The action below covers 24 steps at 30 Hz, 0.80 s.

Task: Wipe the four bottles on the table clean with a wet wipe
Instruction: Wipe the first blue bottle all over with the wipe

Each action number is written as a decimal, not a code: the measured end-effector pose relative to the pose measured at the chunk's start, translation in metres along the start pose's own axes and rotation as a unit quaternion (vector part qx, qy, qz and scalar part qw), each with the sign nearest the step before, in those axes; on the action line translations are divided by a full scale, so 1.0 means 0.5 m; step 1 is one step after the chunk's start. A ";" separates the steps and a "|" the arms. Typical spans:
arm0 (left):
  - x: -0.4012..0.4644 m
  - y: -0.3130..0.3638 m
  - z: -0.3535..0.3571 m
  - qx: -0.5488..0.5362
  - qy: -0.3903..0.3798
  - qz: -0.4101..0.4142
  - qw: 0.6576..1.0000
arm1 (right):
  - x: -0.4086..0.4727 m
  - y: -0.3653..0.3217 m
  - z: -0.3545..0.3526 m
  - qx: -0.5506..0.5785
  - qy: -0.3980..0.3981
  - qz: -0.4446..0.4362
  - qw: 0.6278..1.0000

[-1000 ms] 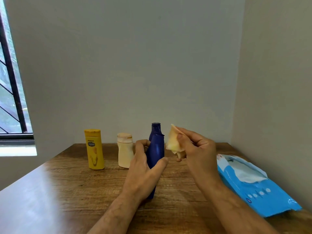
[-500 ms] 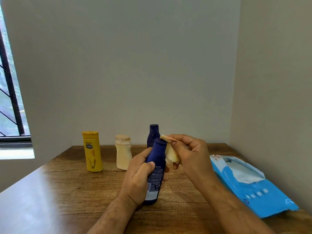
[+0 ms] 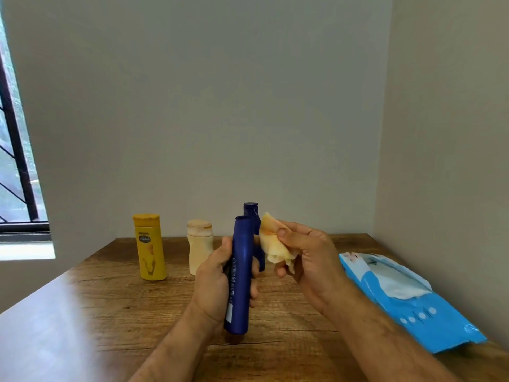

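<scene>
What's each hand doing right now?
Left hand: closed around the blue bottle.
Right hand: closed on the wet wipe.

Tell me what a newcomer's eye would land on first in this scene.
First, the dark blue bottle held upright in the left hand at the centre, above the wooden table, with the right hand holding a crumpled, yellow-stained wet wipe beside its top. Next, the bright blue wipe pack lying open on the table at the right. Then the yellow bottle and cream bottle standing at the back left.
</scene>
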<state>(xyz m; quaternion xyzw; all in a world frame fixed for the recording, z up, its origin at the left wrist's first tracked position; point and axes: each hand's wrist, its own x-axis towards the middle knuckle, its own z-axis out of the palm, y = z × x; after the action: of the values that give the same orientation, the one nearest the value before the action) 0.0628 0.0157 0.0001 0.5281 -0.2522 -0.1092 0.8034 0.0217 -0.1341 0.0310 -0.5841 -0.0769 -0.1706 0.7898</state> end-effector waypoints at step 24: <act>0.012 -0.034 0.021 0.331 0.040 0.019 0.943 | 0.034 0.030 -0.058 -0.236 0.236 -0.052 0.941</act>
<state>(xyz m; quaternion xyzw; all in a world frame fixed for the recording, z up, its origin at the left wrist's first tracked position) 0.0639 -0.0023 -0.0103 0.7630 -0.2520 0.0170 0.5950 0.0405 -0.1609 0.0141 -0.6921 0.1235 -0.3578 0.6145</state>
